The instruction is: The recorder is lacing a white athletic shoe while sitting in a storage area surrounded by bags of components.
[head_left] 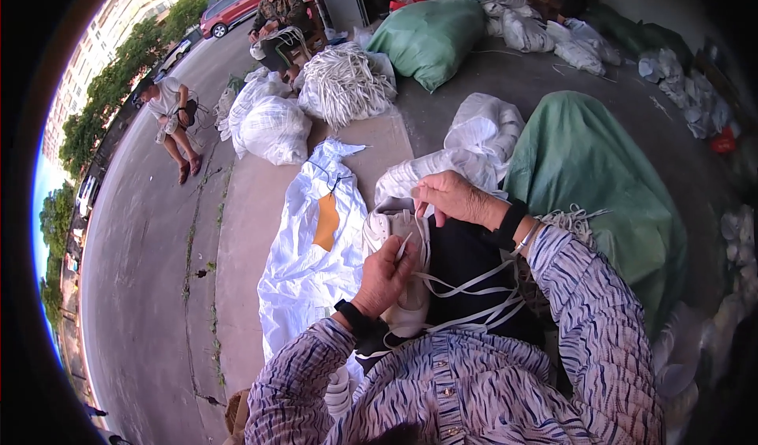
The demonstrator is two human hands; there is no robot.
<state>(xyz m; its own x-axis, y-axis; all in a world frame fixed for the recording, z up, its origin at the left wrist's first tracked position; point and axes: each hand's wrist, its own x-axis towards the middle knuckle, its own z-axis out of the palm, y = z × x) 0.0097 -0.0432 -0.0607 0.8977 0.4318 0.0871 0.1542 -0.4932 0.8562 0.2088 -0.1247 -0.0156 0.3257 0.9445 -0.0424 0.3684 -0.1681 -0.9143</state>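
Observation:
A pale sneaker (407, 307) rests on my lap over dark trousers, its toe toward me. My left hand (387, 271) lies over the shoe's side and pinches a white shoelace (407, 245), whose end sticks up past the fingertips. Above the shoe's opening, my right hand (454, 196) is closed with fingertips bent together by the upper; whatever is between them is hidden. Long loose laces (466, 289) trail from the shoe across my lap to the right. Against my right arm lies a bundle of more laces (572, 222).
A white plastic sheet (296, 263) with an orange-yellow piece (326, 222) spreads at my left. Beyond my hands lie wrapped shoes (482, 133); a green sack (592, 176) stands right. Farther off are a lace-topped bag (343, 82), another green sack (430, 38) and two seated people.

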